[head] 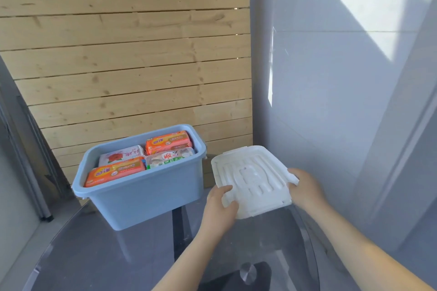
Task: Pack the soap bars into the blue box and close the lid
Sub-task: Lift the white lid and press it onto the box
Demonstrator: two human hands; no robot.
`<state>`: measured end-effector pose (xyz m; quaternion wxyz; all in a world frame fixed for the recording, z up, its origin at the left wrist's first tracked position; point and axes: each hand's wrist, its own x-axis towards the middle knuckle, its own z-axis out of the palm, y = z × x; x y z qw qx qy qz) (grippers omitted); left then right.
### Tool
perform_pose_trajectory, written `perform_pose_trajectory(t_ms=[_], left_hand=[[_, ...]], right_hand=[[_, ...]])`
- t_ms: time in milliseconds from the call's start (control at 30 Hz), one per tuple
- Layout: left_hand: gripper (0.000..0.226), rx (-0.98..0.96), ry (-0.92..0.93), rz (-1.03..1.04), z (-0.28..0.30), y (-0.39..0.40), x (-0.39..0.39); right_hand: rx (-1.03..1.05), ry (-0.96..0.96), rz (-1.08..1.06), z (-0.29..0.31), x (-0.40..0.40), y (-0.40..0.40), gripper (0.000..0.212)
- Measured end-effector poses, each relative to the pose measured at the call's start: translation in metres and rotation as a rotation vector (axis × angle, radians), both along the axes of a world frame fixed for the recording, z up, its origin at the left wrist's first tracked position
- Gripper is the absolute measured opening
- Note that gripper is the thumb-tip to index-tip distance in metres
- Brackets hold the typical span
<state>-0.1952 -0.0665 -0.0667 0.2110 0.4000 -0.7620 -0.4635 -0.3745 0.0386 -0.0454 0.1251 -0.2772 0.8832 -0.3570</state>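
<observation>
The blue box (151,198) stands open on the glass table, left of centre. Inside lie several wrapped soap bars: two orange ones (113,171) (169,144), a white one with a red rose (121,155) and a white-green one (170,158). To the right of the box, the white ribbed lid (250,177) is tilted, its near side raised. My left hand (218,205) grips the lid's near left edge. My right hand (306,188) grips its right edge.
The round dark glass table (94,255) has a curved edge at the left and right. A wooden slat wall (130,54) stands close behind the box. A grey wall (343,101) rises just right of the lid. The table's black base (248,274) shows through the glass.
</observation>
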Motion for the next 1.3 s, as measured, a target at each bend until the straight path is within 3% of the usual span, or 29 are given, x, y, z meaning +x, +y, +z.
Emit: perform_pose_trajectory(t_ms=[133,233,400,533,667,767,833,900,967,1033,1133,1233,1300], left_hand=[[0.037,-0.041,0.132,-0.046,0.014,0.002,-0.003],[0.036,-0.066,0.256,-0.100,0.029,0.006,-0.003],[0.059,-0.268,0.258,-0.218,0.061,0.003,0.005],[0.080,-0.753,0.043,-0.311,0.087,-0.006,0.020],[0.055,-1.250,-0.084,-0.303,0.111,-0.008,0.032],[0.060,-1.419,-0.033,-0.224,0.120,-0.020,0.046],[0.056,-1.430,0.038,-0.184,0.124,-0.031,0.059],[0.041,-1.288,0.125,-0.148,0.129,-0.038,0.073],[0.004,-1.016,0.222,0.026,0.135,-0.042,0.088],[0.037,-0.663,0.300,0.230,0.137,-0.052,0.099],[0.043,-0.285,0.538,0.351,0.149,-0.073,0.123],[0.044,0.055,0.857,0.243,0.161,-0.088,0.145],[0.044,0.212,0.970,0.181,0.162,-0.097,0.159]], right_hand=[[-0.353,-0.035,-0.036,0.021,0.005,0.015,0.030],[-0.578,-0.123,-0.028,0.038,0.011,0.025,0.033],[-0.842,-0.324,0.021,0.058,0.019,0.025,0.036],[-0.997,-0.504,-0.005,0.067,0.031,0.007,0.037],[-1.069,-0.618,-0.004,0.077,0.055,-0.016,0.041],[-1.091,-0.644,0.126,0.087,0.074,-0.029,0.037],[-1.124,-0.665,0.283,0.098,0.087,-0.035,0.034],[-1.103,-0.632,0.418,0.108,0.099,-0.041,0.047],[-1.014,-0.584,0.472,0.115,0.109,-0.048,0.071],[-0.896,-0.480,0.453,0.116,0.114,-0.056,0.074],[-0.789,-0.370,0.427,0.112,0.116,-0.073,0.052],[-0.719,-0.298,0.456,0.111,0.110,-0.100,0.053],[-0.671,-0.241,0.481,0.112,0.110,-0.120,0.055]])
